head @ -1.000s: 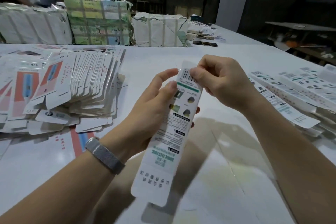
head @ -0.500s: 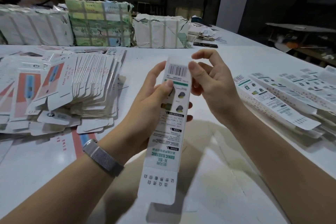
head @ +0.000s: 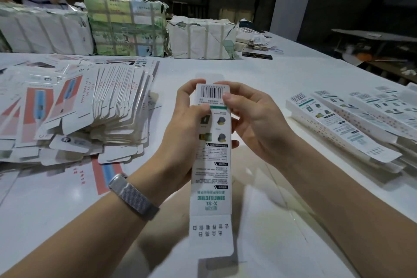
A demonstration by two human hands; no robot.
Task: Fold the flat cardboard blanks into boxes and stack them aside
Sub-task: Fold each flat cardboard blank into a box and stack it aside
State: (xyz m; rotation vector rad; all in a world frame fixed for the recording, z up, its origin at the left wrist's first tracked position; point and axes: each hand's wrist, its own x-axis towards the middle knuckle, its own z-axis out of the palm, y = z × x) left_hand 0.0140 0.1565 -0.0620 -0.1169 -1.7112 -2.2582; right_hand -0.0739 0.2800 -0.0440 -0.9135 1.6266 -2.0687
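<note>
Carton [head: 211, 160] held upright over the table's near middle, now squared to the camera where half a second back it leaned left, and a second back leaned further with its far end tipped right. Left hand [head: 180, 133] wrapped round the upper left side, thumb lying on the printed face by the green stripe. Right hand [head: 255, 124], lately spread open beside the top, now closed in on the barcode end — thumb on the front, fingers curled behind, pinching the panel's right edge. Top flap [head: 208, 78] standing up pale behind the barcode, seemingly not yet tucked; bottom flap [head: 211, 236] hanging open and flat toward the near edge. Likely reading: body popped into a tube, top closure in hand, bottom closure to come — so this one roughly half done. Flat blanks [head: 74, 115] fanned in a heap toward the table's left edge, plenty remaining. Folded boxes [head: 338, 124] lying side by side along the right edge, well apart from both hands, awaiting this one.
</note>
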